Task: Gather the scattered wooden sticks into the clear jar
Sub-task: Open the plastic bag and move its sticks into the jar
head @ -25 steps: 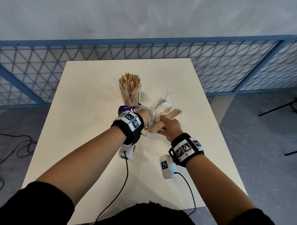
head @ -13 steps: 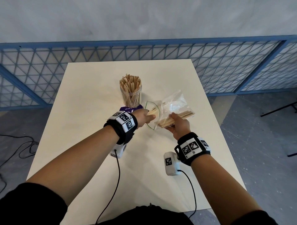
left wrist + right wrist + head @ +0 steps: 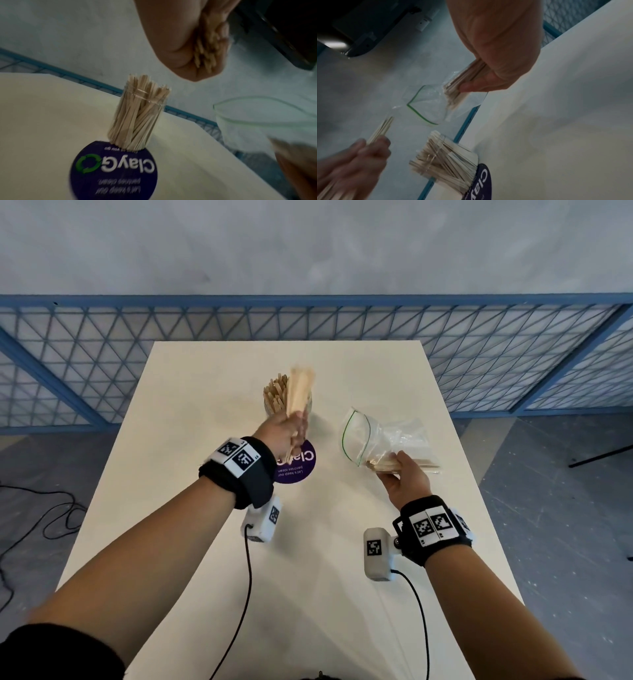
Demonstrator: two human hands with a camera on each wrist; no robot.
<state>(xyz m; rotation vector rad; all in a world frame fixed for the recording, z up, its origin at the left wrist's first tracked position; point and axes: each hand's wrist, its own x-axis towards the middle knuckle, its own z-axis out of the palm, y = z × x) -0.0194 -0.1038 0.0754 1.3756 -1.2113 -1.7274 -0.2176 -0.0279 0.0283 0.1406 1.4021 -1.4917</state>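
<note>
A clear jar [image 3: 274, 405] [image 3: 137, 119] [image 3: 447, 161] packed with upright wooden sticks stands mid-table. My left hand [image 3: 286, 433] [image 3: 193, 44] grips a bundle of sticks [image 3: 299, 393] [image 3: 381, 129], blurred, held upright just in front of the jar. Off to the right, my right hand [image 3: 402, 470] [image 3: 489, 75] pinches a clear zip bag [image 3: 373, 436] [image 3: 429, 106] around the sticks [image 3: 402, 463] [image 3: 462, 79] left inside; its green-edged mouth gapes toward the jar.
A round purple sticker [image 3: 298, 465] [image 3: 113, 170] lies on the cream table [image 3: 342, 577] by the jar's near side. Blue mesh fencing [image 3: 479, 354] runs behind the table. Cables trail from both wrist cameras over the near edge.
My left hand pulled a bundle of sticks out of the bag and lifted it up to the jar. The right hand carried the bag rightward, away from the jar.
</note>
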